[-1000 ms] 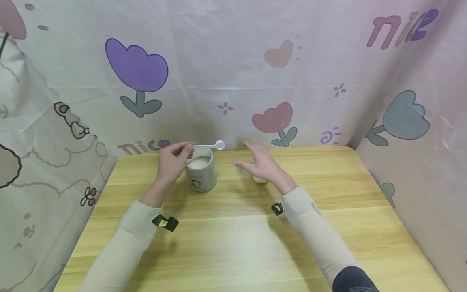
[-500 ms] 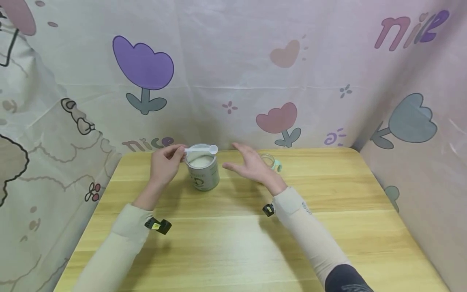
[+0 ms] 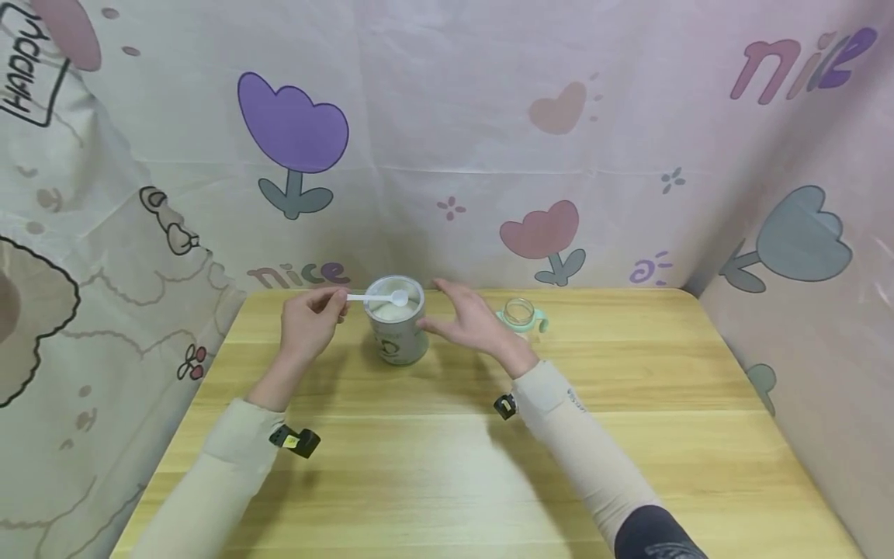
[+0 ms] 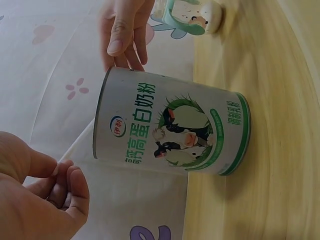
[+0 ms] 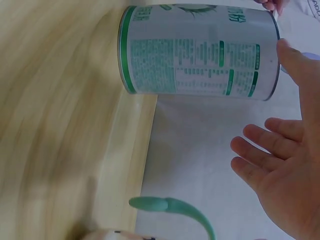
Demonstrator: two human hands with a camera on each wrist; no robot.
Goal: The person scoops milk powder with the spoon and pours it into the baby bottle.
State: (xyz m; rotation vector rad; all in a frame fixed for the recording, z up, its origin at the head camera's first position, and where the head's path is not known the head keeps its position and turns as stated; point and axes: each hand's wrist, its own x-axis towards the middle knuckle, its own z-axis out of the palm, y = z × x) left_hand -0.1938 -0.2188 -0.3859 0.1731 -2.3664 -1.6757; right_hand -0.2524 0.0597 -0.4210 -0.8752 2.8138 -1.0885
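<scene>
My left hand (image 3: 307,326) pinches the thin handle of a white measuring scoop (image 3: 399,298), whose small bowl lies over the mouth of a milk powder can (image 3: 400,346). Pale powder (image 3: 391,313) shows inside the can, which stands upright and lidless. In the left wrist view a cow picture and green lettering cover the can (image 4: 175,125). At the can's right side is my right hand (image 3: 475,320), fingers extended, holding nothing. The right wrist view puts its thumb (image 5: 292,57) right at the can's upper rim, the other fingers apart from it.
A small bottle (image 3: 518,313) with mint-green handles and an uncapped mouth stands behind and right of my right hand. Its green handle (image 5: 172,205) shows low in the right wrist view. The wooden table (image 3: 447,466) meets a printed cloth backdrop (image 3: 419,116) at its back edge.
The scoop has come down from above the can's back rim to over its opening. My right hand has moved left, away from the bottle and up to the can, uncovering the bottle.
</scene>
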